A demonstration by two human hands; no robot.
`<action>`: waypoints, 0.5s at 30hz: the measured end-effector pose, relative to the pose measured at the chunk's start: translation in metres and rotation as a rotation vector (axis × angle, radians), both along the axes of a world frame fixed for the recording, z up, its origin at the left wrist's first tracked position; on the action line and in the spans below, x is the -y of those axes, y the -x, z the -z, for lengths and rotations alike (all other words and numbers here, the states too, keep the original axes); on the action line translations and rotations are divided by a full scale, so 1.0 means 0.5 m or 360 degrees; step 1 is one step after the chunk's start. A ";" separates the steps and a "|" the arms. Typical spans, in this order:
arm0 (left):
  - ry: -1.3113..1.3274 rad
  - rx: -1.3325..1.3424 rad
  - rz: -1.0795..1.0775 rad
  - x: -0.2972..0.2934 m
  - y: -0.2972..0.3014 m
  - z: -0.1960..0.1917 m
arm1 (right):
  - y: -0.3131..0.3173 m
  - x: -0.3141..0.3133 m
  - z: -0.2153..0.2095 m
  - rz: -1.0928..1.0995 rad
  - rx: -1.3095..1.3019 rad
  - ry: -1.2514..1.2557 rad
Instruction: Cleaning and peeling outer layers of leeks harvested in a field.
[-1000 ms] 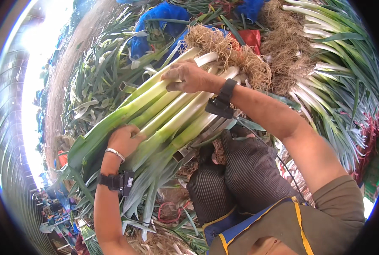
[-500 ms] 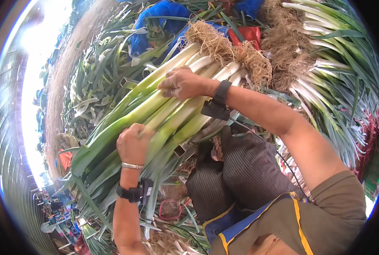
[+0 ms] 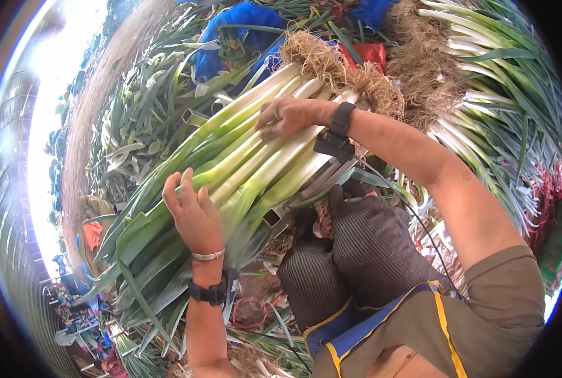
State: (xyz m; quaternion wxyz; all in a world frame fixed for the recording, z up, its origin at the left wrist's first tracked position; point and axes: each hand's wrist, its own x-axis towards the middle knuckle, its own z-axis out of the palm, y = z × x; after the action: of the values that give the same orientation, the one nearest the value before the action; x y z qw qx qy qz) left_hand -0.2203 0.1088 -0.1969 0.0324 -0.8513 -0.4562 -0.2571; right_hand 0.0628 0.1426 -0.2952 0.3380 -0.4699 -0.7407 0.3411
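Uncurled since the earlier frame, the left hand [image 3: 198,222] spreads loose fingers [image 3: 187,189] over the slanting leeks [image 3: 234,179], which lie across a metal stand [image 3: 282,213] beyond the knees [image 3: 377,238], roots [image 3: 315,53] to the upper right. The right hand [image 3: 287,117] curls over the stalks [image 3: 281,156]; whether it closes round any is hard to tell. A bracelet [image 3: 208,256] rings the left wrist [image 3: 206,271].

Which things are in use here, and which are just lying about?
In use: leek bunch; left hand, open over it; right hand, on it.

Seemingly lying about: blue netting; red material; leaf heap.
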 end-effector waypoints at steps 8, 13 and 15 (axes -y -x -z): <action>0.0167 -0.0527 -0.0240 -0.023 -0.023 -0.013 | -0.005 -0.009 0.022 -0.0014 -0.0024 -0.0096; -0.0107 -0.1039 -0.0214 -0.022 -0.052 -0.038 | -0.007 0.000 0.030 0.0041 -0.0003 -0.0178; -0.0248 -0.1035 -0.0089 -0.030 -0.053 -0.041 | -0.010 0.006 0.029 0.0066 0.0021 -0.0149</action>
State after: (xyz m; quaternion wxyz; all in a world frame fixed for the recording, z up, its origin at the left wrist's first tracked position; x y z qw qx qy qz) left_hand -0.1941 0.1238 -0.1762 0.2483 -0.8709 -0.4240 -0.0050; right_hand 0.0675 0.1397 -0.3097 0.3616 -0.4709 -0.7482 0.2960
